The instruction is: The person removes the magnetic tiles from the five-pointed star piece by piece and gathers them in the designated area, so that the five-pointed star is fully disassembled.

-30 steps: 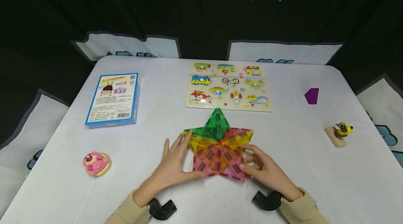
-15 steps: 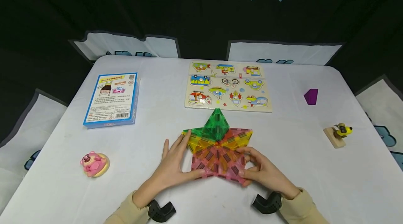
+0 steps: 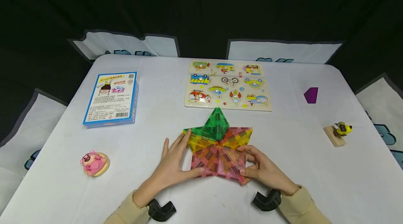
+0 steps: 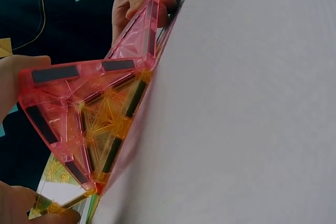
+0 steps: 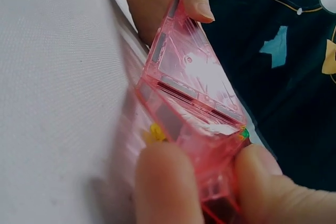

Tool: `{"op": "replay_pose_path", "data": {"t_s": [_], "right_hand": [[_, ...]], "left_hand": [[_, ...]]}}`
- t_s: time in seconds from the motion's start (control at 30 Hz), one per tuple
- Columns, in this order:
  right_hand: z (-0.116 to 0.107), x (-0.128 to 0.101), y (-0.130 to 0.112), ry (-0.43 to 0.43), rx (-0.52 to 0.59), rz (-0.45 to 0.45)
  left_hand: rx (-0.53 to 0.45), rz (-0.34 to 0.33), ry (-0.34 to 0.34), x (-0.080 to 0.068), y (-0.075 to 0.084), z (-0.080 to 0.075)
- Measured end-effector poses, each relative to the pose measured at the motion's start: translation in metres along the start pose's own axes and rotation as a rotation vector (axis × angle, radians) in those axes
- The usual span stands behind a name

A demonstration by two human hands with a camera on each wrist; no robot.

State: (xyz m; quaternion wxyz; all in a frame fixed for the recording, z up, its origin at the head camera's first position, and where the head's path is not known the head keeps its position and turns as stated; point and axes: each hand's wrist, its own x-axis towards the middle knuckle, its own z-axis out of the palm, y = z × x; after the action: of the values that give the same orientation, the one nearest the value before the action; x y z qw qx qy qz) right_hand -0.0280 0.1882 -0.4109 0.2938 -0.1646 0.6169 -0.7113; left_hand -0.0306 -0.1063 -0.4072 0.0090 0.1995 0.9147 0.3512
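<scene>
A five-pointed star of translucent magnetic tiles lies before me in the head view, pink towards me, yellow and orange at the sides, green at the back. Its raised green point faces away. My left hand holds the star's left side, thumb on the near pink edge and fingers at the left tip. At the near right corner, my right hand grips a pink point between thumb and fingers. The left wrist view shows the pink tiles standing tilted off the cloth; some of the right fingers are hidden.
Behind the star lies a wooden vehicle puzzle board. A blue-edged box and a pink bear figure are on the left. To the right are a purple block and a yellow dog figure on a wooden base.
The right hand's fingers have shifted slightly along the pink corner, which has moved a little to the left. The left hand keeps almost the same place.
</scene>
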Motion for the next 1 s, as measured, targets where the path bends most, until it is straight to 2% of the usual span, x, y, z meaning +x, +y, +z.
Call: {"op": "replay_pose_path", "data": {"t_s": [0.23, 0.37, 0.57, 0.67, 0.9, 1.0], "right_hand": [[-0.0005, 0.0017, -0.0046, 0.041, -0.081, 0.046], [0.0011, 0.0020, -0.0047, 0.035, -0.021, 0.034], [0.0032, 0.0036, 0.0014, -0.021, 0.052, -0.038], [0.0043, 0.0043, 0.0029, -0.036, 0.048, -0.032], [0.0047, 0.0041, 0.0008, -0.013, -0.034, -0.029], [0.0034, 0.0039, -0.0012, -0.039, -0.008, -0.037]], "left_hand": [[0.022, -0.014, 0.002, 0.0003, -0.0002, 0.0010], [0.045, -0.020, -0.003, 0.0005, -0.0008, 0.0016], [0.070, -0.023, -0.010, 0.0011, -0.0009, 0.0017], [0.078, -0.023, -0.010, 0.0016, -0.0011, 0.0013], [0.078, -0.021, -0.009, 0.0012, -0.0012, 0.0015], [0.074, -0.023, -0.011, 0.0005, -0.0011, 0.0015]]}}
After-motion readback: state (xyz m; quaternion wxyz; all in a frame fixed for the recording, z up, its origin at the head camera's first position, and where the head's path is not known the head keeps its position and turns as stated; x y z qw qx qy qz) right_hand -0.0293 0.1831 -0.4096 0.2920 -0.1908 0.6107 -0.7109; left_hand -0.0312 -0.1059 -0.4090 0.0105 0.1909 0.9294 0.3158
